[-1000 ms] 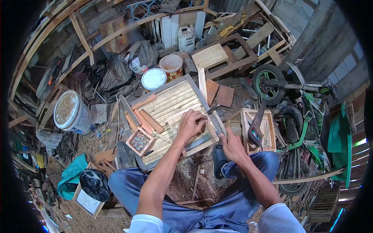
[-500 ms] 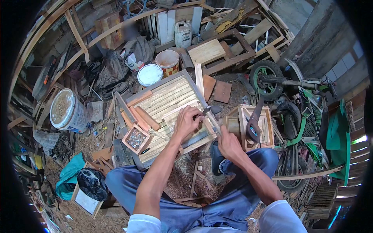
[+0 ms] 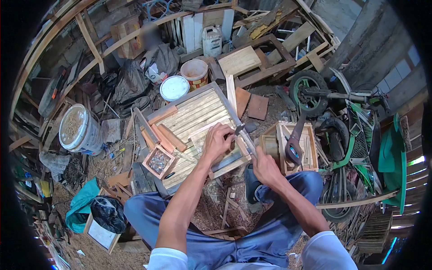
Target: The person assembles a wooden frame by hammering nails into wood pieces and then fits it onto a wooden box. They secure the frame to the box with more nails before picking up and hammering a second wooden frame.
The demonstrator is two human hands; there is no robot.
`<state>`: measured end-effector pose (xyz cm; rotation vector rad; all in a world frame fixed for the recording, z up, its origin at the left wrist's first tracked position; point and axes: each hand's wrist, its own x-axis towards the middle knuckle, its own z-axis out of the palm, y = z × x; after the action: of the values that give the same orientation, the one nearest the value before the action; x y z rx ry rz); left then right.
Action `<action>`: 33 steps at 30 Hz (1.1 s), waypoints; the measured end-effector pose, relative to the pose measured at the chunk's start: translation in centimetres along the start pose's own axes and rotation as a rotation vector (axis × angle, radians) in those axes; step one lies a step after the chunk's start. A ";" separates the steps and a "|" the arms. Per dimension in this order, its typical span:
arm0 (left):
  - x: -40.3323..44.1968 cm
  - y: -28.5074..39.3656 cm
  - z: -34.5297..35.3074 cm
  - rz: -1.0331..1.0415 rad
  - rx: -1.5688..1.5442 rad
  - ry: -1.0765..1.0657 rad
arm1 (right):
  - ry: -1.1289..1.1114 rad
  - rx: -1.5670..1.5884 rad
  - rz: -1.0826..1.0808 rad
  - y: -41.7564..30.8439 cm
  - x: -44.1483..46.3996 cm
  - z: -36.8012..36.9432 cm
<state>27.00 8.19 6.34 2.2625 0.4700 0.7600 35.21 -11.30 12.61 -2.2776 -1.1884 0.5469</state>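
My right hand (image 3: 266, 167) is closed around the handle of a hammer (image 3: 249, 128), whose dark head lies over the right side of a small pale wooden frame (image 3: 230, 167). Close beside the hammer head, my left hand (image 3: 218, 143) rests on the frame with its thumb and fingers pinched together. Whatever sits between those fingertips is too small and hidden to make out. Under the frame is a slatted wooden work surface (image 3: 194, 109) with a grey border. A small wooden box of nails (image 3: 158, 161) stands on its left part, near several reddish wood strips (image 3: 171, 137).
A handsaw (image 3: 294, 143) lies across a wooden box (image 3: 312, 155) on the right, with a green motorbike (image 3: 348, 139) beyond. Buckets (image 3: 174, 87) stand behind the work surface. A sawdust-filled bucket (image 3: 81, 129) is at left. Wood scraps litter the floor around my legs.
The hammer and both hands stay in nearly the same place on the frame. The whole view has shifted very slightly.
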 end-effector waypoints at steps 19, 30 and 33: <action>0.0 0.0 -0.1 0.013 -0.050 -0.005 | 0.108 0.159 0.114 -2.7 -0.1 -0.9; -0.3 -0.2 0.0 0.007 -0.019 -0.017 | 0.065 0.042 0.020 -1.0 -0.1 0.0; 0.2 -0.3 -0.3 0.007 -0.026 -0.015 | 0.027 0.031 0.015 -0.6 0.4 -0.4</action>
<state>26.95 8.63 6.42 2.2452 0.4427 0.7479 35.30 -10.76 13.27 -2.2623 -1.1435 0.5347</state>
